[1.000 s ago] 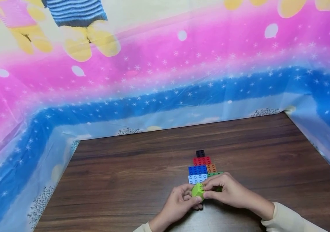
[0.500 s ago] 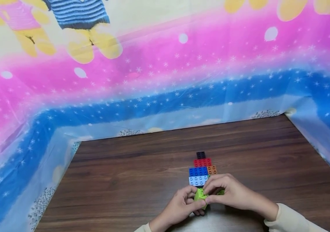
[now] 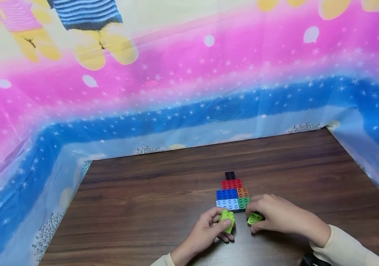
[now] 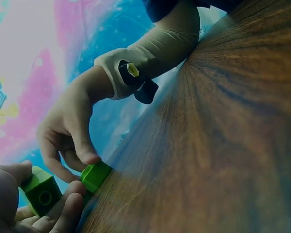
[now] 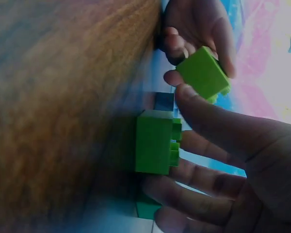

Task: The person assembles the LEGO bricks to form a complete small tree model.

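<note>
My left hand (image 3: 205, 229) grips a lime-green toy building brick (image 3: 228, 222) between thumb and fingers, above the table. My right hand (image 3: 277, 214) reaches over a second lime-green brick (image 3: 252, 220) that lies on the table, its fingers bent loosely around it. In the right wrist view that brick (image 5: 153, 143) stands with its studs toward the palm, and the thumb (image 5: 203, 109) is apart from it. Just beyond both hands lies a flat arrangement of bricks: light blue (image 3: 227, 204), green (image 3: 243, 203), blue (image 3: 226, 194), orange (image 3: 243, 192), red (image 3: 231, 184) and black (image 3: 230, 175).
The dark wood table (image 3: 149, 192) runs back to a printed pink and blue cloth (image 3: 182, 92), which hangs behind and along both sides. A dark object (image 3: 311, 259) shows under the right sleeve at the front edge.
My right hand has come away from the brick in my left hand and moved right to the brick on the table. The left hand stays in nearly the same place with its brick.
</note>
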Action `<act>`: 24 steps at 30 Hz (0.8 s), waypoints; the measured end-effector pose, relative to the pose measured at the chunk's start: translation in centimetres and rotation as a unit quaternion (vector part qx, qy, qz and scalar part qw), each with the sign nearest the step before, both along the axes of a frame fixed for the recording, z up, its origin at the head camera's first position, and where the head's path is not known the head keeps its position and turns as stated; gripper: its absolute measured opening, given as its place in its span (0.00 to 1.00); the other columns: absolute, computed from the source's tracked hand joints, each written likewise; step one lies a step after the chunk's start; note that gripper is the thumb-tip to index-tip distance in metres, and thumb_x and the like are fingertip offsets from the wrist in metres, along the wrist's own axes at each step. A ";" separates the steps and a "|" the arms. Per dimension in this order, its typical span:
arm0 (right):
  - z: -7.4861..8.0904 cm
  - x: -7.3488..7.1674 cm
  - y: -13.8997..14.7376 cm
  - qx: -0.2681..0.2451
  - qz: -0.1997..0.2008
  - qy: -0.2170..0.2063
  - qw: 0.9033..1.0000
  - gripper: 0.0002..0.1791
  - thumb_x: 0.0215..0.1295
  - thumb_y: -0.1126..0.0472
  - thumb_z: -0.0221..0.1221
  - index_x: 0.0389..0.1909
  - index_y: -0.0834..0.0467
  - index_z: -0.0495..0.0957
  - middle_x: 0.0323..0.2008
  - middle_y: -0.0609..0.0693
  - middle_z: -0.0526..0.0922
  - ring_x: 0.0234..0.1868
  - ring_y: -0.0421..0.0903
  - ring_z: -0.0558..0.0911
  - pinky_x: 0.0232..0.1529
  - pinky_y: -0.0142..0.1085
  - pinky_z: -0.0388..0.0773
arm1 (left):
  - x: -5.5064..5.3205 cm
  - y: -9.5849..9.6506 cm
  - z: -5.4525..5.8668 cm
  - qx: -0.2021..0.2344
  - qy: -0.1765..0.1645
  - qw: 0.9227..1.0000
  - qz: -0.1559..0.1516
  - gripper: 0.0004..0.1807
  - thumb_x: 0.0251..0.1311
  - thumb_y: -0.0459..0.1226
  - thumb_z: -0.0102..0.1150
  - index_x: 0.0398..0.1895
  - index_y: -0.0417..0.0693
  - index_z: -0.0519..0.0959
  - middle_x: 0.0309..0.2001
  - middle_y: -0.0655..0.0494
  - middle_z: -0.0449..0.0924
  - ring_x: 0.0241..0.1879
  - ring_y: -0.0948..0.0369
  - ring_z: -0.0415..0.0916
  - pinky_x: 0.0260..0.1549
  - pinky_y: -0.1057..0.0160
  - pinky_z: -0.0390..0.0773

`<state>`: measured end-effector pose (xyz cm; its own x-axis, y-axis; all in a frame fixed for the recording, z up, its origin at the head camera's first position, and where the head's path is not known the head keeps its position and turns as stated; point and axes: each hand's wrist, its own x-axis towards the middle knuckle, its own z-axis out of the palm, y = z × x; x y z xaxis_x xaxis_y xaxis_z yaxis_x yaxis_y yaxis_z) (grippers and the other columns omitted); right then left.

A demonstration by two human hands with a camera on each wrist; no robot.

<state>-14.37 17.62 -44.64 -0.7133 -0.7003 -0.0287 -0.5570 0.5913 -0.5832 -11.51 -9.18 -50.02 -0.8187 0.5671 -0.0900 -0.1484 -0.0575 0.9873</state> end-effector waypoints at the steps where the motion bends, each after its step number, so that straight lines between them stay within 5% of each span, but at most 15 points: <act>1: -0.1 0.0 0.0 0.010 0.001 -0.004 1.000 0.13 0.60 0.49 0.77 0.42 0.46 0.87 0.39 0.33 0.82 0.35 0.31 0.78 0.33 0.32 0.78 | 0.0 0.0 0.0 0.003 -0.004 1.000 0.001 0.22 0.79 0.38 0.57 0.66 0.30 0.71 0.48 0.32 0.84 0.32 0.62 0.87 0.33 0.66 0.88; 16: -0.5 0.4 -0.5 0.038 0.041 -0.014 0.998 0.16 0.57 0.60 0.78 0.45 0.46 0.88 0.40 0.35 0.83 0.40 0.32 0.80 0.36 0.35 0.83 | -0.1 0.2 0.5 -0.014 -0.015 1.000 0.001 0.15 0.74 0.32 0.62 0.57 0.32 0.77 0.43 0.45 0.86 0.35 0.62 0.86 0.37 0.67 0.87; 24: -1.1 -0.3 -0.1 -0.043 0.092 -0.027 0.994 0.14 0.70 0.56 0.70 0.55 0.52 0.88 0.50 0.40 0.88 0.50 0.35 0.84 0.49 0.37 0.87 | -0.2 -0.1 0.1 -0.013 -0.011 1.000 -0.015 0.16 0.76 0.34 0.61 0.57 0.30 0.76 0.46 0.42 0.85 0.38 0.62 0.87 0.40 0.66 0.88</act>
<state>-14.68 17.48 -45.72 -0.5719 -0.8203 0.0016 -0.6174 0.4291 -0.6593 -11.72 -9.30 -49.90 -0.7988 0.5890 -0.1222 -0.1706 -0.0271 0.9850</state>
